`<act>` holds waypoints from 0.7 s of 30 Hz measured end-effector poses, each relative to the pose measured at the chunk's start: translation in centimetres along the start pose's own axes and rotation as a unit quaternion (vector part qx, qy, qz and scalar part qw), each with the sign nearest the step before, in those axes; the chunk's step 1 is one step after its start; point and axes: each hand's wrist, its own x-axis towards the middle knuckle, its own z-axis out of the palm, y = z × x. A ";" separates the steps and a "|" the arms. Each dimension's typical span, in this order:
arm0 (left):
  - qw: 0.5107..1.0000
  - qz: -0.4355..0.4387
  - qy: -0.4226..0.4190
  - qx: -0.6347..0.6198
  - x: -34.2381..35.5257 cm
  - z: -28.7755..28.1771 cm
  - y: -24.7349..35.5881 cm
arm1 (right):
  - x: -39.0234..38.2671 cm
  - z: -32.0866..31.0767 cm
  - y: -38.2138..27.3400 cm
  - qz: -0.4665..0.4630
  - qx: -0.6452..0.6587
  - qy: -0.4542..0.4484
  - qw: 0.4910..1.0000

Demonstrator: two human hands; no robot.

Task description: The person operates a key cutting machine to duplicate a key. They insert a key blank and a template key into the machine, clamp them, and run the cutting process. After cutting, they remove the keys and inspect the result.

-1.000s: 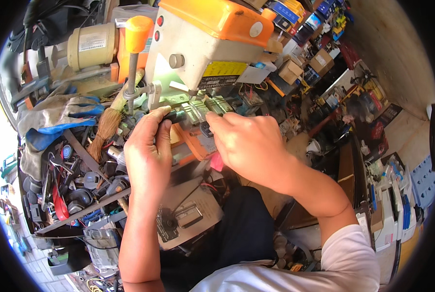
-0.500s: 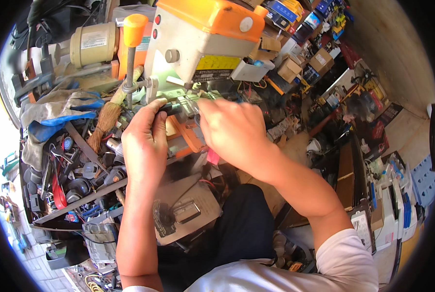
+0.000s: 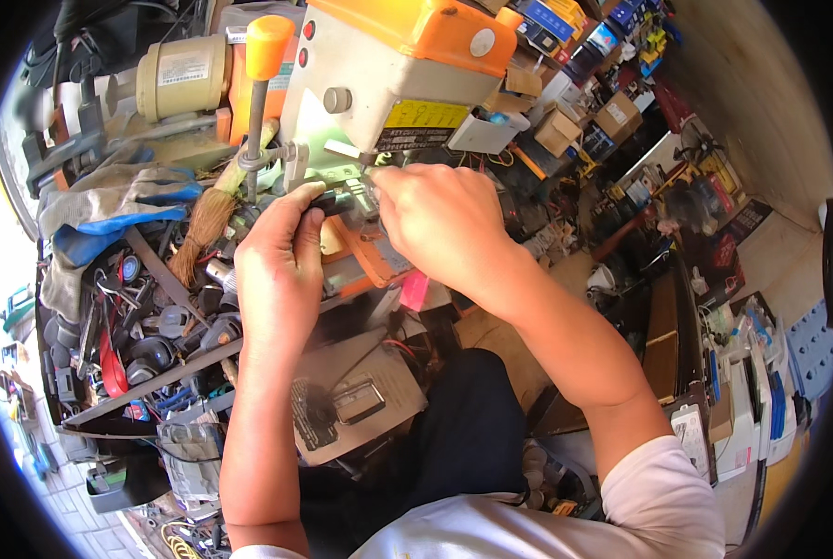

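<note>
A white and orange key-cutting machine (image 3: 361, 107) stands before me, a lamp lighting its work area. Just under its head, my left hand (image 3: 281, 252) pinches a small black object, perhaps a key head (image 3: 335, 201), between thumb and fingers. My right hand (image 3: 449, 219) is closed, its fingertips at the machine's metal clamp area (image 3: 359, 194); what they grip is hidden behind the hand. The orange-knobbed lever (image 3: 269, 51) rises to the left of the work area. Below the hands lies an orange-brown part (image 3: 365, 252) of the machine.
On the left, a tray of loose key shells and tools (image 3: 156, 326) lies beside a small straw brush (image 3: 216, 224) and a grey-blue work glove (image 3: 109, 214). A cardboard box (image 3: 365, 410) sits below my hands. Stacked cartons (image 3: 561, 130) and assorted goods crowd the right.
My right hand has shifted slightly upward, its fingertips nearer the machine's head. The left hand keeps its pinch on the black object. The view has moved a little.
</note>
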 end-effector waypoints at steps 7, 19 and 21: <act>1.000 0.017 -0.010 0.010 -0.2 -0.2 -0.8 | -2.2 -1.6 0.0 0.018 0.092 0.028 0.995; 0.999 0.043 0.003 0.018 0.0 -0.3 -0.5 | -1.4 -0.9 -1.4 0.025 0.045 0.014 0.999; 0.999 0.030 -0.004 0.010 -0.3 0.1 -0.3 | -1.8 -0.7 -1.0 0.041 0.048 0.025 0.998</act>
